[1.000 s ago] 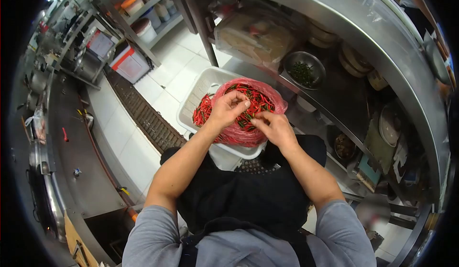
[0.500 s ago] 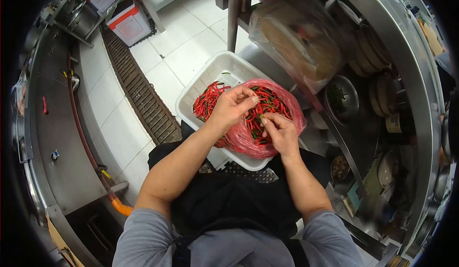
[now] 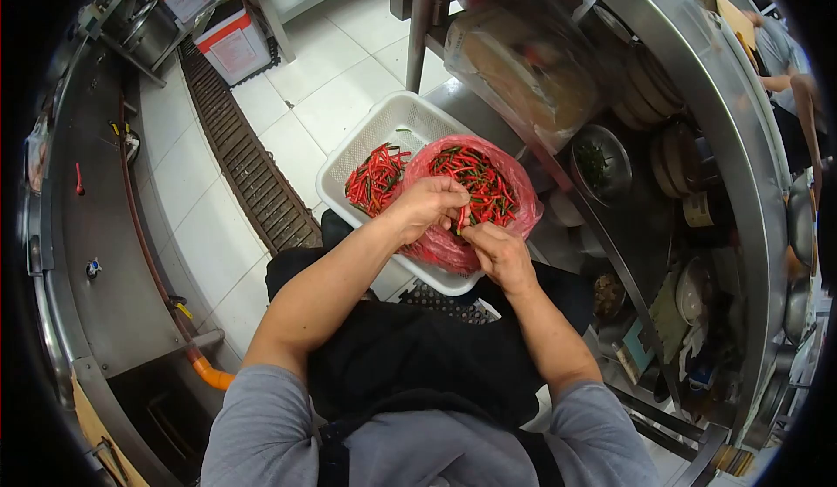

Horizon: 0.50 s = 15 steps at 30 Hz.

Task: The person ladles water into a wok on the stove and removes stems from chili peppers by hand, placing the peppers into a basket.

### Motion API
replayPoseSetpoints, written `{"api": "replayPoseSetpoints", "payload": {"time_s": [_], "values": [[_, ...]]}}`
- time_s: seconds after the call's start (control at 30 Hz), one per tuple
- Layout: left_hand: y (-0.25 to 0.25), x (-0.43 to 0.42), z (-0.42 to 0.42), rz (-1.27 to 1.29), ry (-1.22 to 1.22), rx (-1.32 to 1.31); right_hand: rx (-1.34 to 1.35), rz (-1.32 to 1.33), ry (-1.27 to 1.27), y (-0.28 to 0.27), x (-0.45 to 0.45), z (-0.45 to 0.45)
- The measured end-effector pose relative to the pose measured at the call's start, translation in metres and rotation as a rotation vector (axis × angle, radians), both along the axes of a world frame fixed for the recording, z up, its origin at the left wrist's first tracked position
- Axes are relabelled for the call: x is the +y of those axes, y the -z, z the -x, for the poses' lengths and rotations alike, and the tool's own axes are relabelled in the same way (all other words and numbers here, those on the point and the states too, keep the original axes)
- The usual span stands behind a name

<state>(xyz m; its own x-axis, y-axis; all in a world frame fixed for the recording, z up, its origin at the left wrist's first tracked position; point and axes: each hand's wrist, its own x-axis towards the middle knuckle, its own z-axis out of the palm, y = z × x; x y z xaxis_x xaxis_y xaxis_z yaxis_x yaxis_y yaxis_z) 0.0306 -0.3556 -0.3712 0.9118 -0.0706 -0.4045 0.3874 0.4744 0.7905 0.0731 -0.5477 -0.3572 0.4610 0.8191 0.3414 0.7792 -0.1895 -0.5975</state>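
Observation:
My left hand (image 3: 433,202) pinches a red chili pepper (image 3: 461,218) over the near side of a pink plastic bag (image 3: 521,169). My right hand (image 3: 499,250) has its thumb and finger closed at the lower, green end of the same chili. Inside the open bag lies a heap of red chilies (image 3: 479,177) with some green ones among them. The bag rests in a white perforated basket (image 3: 353,145) at my lap. Left of the bag, a loose pile of chilies (image 3: 377,177) sits directly in the basket, partly behind my left forearm.
A steel shelf unit on the right holds a clear plastic bag (image 3: 523,73) and a metal bowl (image 3: 602,164) with greens. A floor drain grate (image 3: 248,151) runs along the left. A white-and-red bin (image 3: 234,42) stands beyond it. Another person (image 3: 785,60) is at far right.
Both hands have come lower and closer together, meeting at one chili near the bag's front side. The view has shifted slightly, and another person now shows at the far right.

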Motion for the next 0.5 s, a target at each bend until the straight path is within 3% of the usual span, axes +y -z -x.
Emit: {"api": "replayPoseSetpoints", "payload": {"time_s": [0.13, 0.23, 0.33, 0.47, 0.5], "values": [[-0.006, -0.004, 0.006, -0.013, -0.024, -0.021, 0.035, -0.001, 0.041, -0.005, -0.003, 0.008], [-0.012, -0.005, 0.01, 0.004, -0.077, -0.052, 0.203, 0.009, 0.176, -0.002, 0.0, 0.011], [0.008, -0.004, 0.012, -0.3, -0.014, -0.116, 0.252, -0.01, 0.234, 0.004, 0.003, 0.014], [0.008, -0.005, 0.015, -0.366, -0.11, -0.211, 0.621, -0.002, 0.317, 0.008, 0.008, 0.016], [0.002, -0.004, 0.018, -0.537, -0.113, -0.233, 0.77, 0.019, 0.317, 0.006, 0.009, 0.017]]}}
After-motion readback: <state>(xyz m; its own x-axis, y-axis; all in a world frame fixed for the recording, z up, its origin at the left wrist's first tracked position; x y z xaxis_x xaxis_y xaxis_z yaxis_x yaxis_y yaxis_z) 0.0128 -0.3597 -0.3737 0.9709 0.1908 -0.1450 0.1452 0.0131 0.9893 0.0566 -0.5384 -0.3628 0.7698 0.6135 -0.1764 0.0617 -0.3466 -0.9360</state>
